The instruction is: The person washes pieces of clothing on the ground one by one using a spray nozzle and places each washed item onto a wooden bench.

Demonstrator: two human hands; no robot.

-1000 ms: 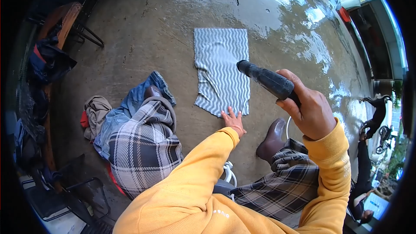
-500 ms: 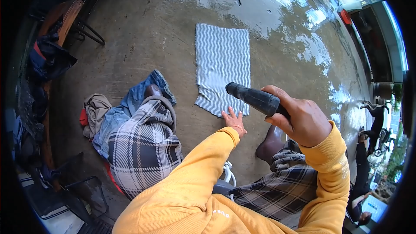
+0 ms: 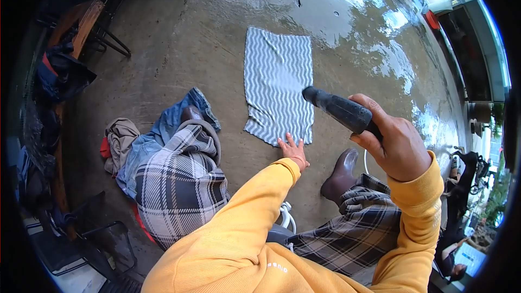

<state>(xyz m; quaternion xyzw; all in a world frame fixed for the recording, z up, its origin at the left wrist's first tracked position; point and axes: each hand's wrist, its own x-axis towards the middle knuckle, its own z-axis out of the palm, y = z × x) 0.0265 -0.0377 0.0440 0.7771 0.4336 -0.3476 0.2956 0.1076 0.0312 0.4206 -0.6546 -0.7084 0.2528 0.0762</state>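
A striped cloth (image 3: 277, 76), wavy grey and white, lies spread on the wet concrete floor with wrinkles near its lower left part. My left hand (image 3: 293, 152) rests on its near edge, fingers spread flat. My right hand (image 3: 399, 144) is wrapped round a black spray nozzle (image 3: 339, 109), whose tip points left above the cloth's right edge. A faint whitish spray shows over the middle of the cloth. Part of a white hose (image 3: 287, 218) shows between my legs.
Jeans (image 3: 142, 154) and a beige garment (image 3: 122, 140) lie at the left by my boot. My other boot (image 3: 341, 176) stands at the right. Further left are a wooden bench (image 3: 81, 27) and chairs. A dog (image 3: 464, 176) and a person (image 3: 448, 258) are at the far right.
The nozzle and my right hand moved left and nearer, then back right. The cloth's far edge has shifted and wrinkled. My left hand has stayed in place. The dog has moved nearer.
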